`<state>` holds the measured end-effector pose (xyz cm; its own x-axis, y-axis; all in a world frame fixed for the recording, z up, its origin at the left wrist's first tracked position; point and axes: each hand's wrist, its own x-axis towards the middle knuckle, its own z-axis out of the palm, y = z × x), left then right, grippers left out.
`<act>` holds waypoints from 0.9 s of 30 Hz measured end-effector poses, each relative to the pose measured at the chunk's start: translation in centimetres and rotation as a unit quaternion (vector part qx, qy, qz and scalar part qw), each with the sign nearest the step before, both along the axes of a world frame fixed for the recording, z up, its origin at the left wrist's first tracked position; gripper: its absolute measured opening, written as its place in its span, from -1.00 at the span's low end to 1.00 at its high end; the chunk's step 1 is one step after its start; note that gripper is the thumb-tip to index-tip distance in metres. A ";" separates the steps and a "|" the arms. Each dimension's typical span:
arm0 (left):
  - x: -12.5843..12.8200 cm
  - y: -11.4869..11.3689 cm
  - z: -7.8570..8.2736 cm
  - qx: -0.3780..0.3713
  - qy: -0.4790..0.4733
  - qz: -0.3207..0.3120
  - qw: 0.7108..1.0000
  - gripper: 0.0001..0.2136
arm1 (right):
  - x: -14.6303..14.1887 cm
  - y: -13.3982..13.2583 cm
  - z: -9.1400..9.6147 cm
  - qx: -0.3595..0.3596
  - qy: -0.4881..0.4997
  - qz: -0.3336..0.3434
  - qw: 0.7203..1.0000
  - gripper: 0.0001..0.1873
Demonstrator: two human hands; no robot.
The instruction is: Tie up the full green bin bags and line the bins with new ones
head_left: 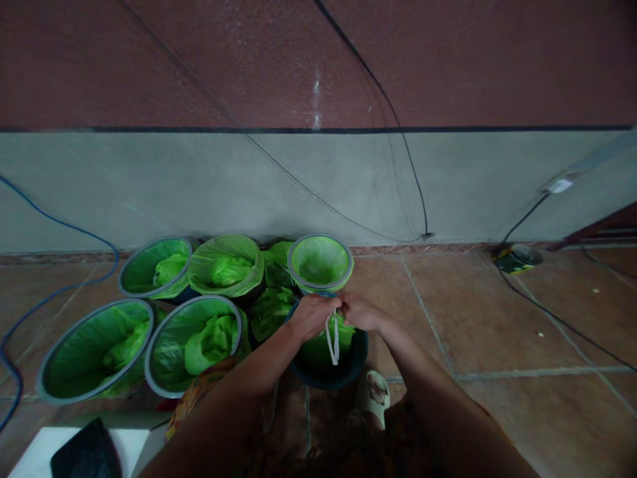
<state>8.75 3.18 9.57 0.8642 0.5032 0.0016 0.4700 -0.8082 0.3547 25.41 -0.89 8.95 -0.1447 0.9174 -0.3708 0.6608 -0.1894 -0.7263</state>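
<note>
My left hand (313,317) and my right hand (362,313) meet over a dark bin (359,368), fingers closed. Between them they grip the top of a green plastic bag (344,330), which hangs down into the bin. From the pinched fingers a white drawstring loop (335,352) dangles in front of the bag. My fingertips partly hide how the string and bag are gathered. Just behind, against the wall, stands a bin with a grey rim and green liner (320,262).
To the left stand several green-lined bins (226,265) with crumpled bags inside. Loose green bags (271,312) lie between bins. A blue hose (64,289) runs along the left, a black cable (562,322) along the right. A white box (132,441) is at lower left.
</note>
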 end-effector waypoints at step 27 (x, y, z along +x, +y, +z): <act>-0.7 0.9 -0.7 -0.059 -0.174 0.127 0.975 -0.81 | 0.5 0.3 0.7 0.134 -0.017 -0.089 0.987 -0.75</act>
<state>8.05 4.07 8.88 0.6686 0.7158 0.2015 0.4854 -0.6253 0.6110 25.92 -0.55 9.70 0.0364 0.9929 -0.1130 0.6586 -0.1089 -0.7446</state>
